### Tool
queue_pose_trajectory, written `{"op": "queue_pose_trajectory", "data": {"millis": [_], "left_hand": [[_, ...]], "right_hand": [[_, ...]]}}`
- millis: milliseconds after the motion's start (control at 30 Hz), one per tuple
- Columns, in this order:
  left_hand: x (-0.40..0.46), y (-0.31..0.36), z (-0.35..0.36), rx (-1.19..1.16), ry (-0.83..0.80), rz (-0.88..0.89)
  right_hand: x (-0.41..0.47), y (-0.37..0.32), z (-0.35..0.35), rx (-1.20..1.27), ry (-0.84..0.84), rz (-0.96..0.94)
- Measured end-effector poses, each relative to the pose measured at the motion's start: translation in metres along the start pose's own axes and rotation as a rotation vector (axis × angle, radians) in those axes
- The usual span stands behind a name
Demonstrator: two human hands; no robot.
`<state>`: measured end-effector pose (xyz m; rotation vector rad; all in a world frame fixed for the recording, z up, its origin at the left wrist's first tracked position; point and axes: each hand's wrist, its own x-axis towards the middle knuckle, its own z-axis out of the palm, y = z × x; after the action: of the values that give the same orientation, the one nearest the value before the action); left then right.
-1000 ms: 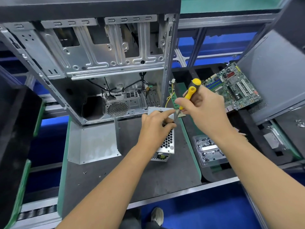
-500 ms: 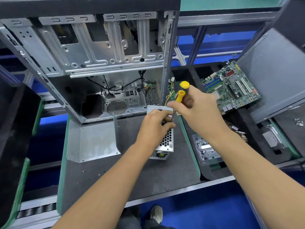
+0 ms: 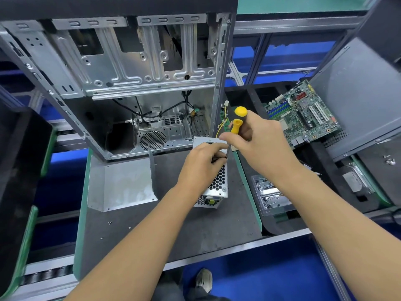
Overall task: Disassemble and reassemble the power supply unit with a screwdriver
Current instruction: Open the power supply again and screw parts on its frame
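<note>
A small silver sheet-metal power supply unit with honeycomb-perforated sides (image 3: 218, 183) is seen lying on the dark grey matted surface (image 3: 173, 224), just in front of the open bare-steel computer case (image 3: 130, 72). It is gripped from above by the left hand (image 3: 200, 164), whose fingers are curled over its top edge. A screwdriver with a yellow and black moulded handle and a thin steel shaft (image 3: 235, 124) is held in the closed right hand (image 3: 258, 146), and its tip is brought down beside the left fingertips, where a screw is judged to be seated, though the screw itself is hidden.

For this step to be done well, the shaft should be kept in line with the screw, firm downward pressure should be maintained so that the tip is not cammed out, and the housing should be pinned flat against the mat so that it is not spun.

The housing is thin, glossy and sharp-edged. A bent plain metal cover plate (image 3: 121, 183) is laid to the left, with tiny loose screws (image 3: 109, 223) scattered near it. A green printed circuit board (image 3: 303, 114) is propped to the right.
</note>
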<state>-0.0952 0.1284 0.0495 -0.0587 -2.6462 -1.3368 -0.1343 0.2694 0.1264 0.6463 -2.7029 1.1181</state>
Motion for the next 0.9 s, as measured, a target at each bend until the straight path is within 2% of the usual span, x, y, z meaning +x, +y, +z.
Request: {"op": "queue_pose_trajectory", "data": {"millis": [233, 500, 600, 700, 800, 900], "left_hand": [[0.0, -0.002, -0.001, 0.016, -0.017, 0.017], [0.002, 0.001, 0.003, 0.031, 0.015, -0.016], [0.004, 0.001, 0.004, 0.035, 0.013, -0.015], [0.004, -0.001, 0.005, 0.009, 0.034, -0.035], [0.004, -0.003, 0.005, 0.008, 0.037, -0.01], [0.005, -0.005, 0.005, -0.012, 0.025, 0.013]], "right_hand": [[0.001, 0.002, 0.0, -0.014, -0.031, 0.023], [0.009, -0.001, -0.003, -0.141, -0.112, 0.076], [0.013, -0.008, -0.01, -0.153, -0.188, 0.112], [0.017, -0.022, -0.028, -0.078, -0.267, -0.049], [0.03, -0.033, -0.041, -0.326, -0.377, -0.248], [0.046, -0.043, -0.046, -0.632, -0.489, -0.204]]}}
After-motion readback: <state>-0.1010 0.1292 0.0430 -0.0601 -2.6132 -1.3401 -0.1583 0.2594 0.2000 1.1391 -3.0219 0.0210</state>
